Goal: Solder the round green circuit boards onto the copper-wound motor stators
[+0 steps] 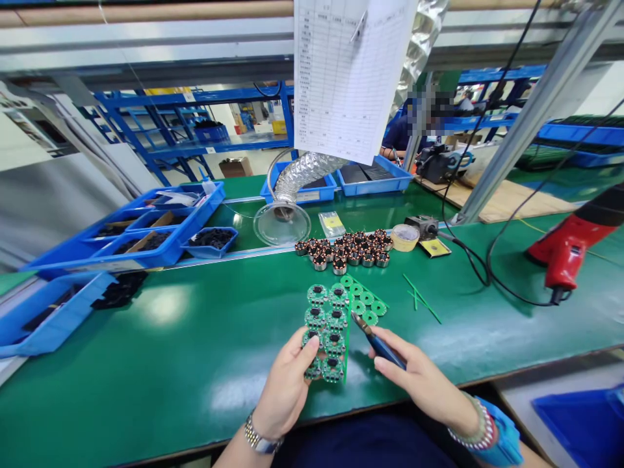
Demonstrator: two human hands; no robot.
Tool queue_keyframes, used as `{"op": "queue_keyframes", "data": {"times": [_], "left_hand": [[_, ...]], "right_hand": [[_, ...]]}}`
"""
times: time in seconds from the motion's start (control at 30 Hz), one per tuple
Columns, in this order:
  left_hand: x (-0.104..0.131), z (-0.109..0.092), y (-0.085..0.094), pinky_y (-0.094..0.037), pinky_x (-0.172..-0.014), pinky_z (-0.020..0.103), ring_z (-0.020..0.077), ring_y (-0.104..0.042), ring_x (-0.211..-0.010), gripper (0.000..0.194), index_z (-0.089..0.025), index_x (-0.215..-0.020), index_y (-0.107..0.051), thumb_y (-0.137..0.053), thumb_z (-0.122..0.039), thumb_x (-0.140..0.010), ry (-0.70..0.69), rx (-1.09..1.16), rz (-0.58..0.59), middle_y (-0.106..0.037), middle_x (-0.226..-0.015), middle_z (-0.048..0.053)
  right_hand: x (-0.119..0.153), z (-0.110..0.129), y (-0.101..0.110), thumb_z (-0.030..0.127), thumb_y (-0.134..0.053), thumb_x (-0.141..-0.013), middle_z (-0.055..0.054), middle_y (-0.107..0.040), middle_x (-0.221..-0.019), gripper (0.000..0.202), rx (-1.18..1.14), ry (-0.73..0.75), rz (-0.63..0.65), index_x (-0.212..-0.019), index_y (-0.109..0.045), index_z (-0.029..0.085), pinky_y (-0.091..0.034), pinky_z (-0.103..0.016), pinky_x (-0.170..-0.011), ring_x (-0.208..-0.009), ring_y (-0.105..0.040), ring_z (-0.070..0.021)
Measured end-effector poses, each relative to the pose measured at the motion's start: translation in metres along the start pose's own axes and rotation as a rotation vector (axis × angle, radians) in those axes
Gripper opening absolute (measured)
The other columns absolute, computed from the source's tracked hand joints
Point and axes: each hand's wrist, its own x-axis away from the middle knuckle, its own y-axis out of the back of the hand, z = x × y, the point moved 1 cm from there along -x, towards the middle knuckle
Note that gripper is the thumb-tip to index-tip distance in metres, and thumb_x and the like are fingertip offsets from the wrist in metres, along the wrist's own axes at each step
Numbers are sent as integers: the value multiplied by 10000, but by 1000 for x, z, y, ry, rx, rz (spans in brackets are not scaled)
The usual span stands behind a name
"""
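Note:
My left hand (291, 372) is closed on a panel of round green circuit boards (335, 318), the thumb lying over its lower left side. A thin green edge strip (347, 344) runs along the panel's right side. In my right hand (414, 370) is a pair of cutting pliers (383, 344) with dark blue handles, its jaws at that strip; whether they touch it I cannot tell. Behind the panel, a second sheet of round boards (366, 300) lies on the green bench. Copper-wound stators (348, 247) stand clustered farther back.
Loose green strips (423, 299) lie to the right. Beyond them is a red heat gun (568, 250) with a cord. A tape roll (404, 238) sits beside the stators, and a clear fume hood (281, 224) behind. Blue bins (121, 260) stand left; a person (400, 133) is in the background.

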Motion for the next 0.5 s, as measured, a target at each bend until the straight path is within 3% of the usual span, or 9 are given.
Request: {"op": "queue_keyframes", "data": {"times": [0.13, 0.3, 0.37, 0.43, 0.5], "left_hand": [[-2, 3, 0, -461, -634, 211, 137, -586, -763, 206, -179, -992, -598, -564, -265, -808, -7, 49, 18, -638, -932, 55], [-2, 15, -7, -424, -471, 166, 68, -522, -506, 205, -162, -915, -617, -648, -257, -736, 143, 245, -3, -606, -691, 5], [-4, 14, -6, -405, -434, 160, 62, -503, -471, 231, -163, -897, -615, -680, -260, -698, 146, 274, -53, -585, -653, -10], [-10, 7, 1, -425, -471, 173, 82, -539, -538, 273, -181, -956, -599, -667, -276, -708, 46, 224, -108, -608, -731, 0], [-20, -1, 15, -455, -569, 199, 113, -574, -666, 328, -191, -1051, -563, -624, -292, -745, -85, 66, -140, -625, -871, 28]], "right_hand": [[1, 3, 2, 402, -498, -820, -41, -572, -1148, 434, 2, 39, -7, -1223, -472, 242, -380, -338, -957, -1061, -516, -188], [3, 6, -2, 433, -483, -819, -25, -623, -866, 487, -121, 42, 150, -1241, -451, 192, -476, -287, -736, -746, -564, -136], [3, 5, 3, 456, -464, -821, -31, -628, -851, 517, -129, 20, 179, -1255, -435, 176, -488, -277, -671, -695, -568, -130], [4, 1, 18, 471, -471, -811, -60, -639, -958, 534, -5, -14, 99, -1256, -441, 177, -494, -304, -742, -801, -598, -161], [7, -7, 45, 484, -488, -793, -80, -585, -1155, 531, 236, -32, -67, -1235, -473, 189, -437, -349, -900, -1035, -551, -214]]}}
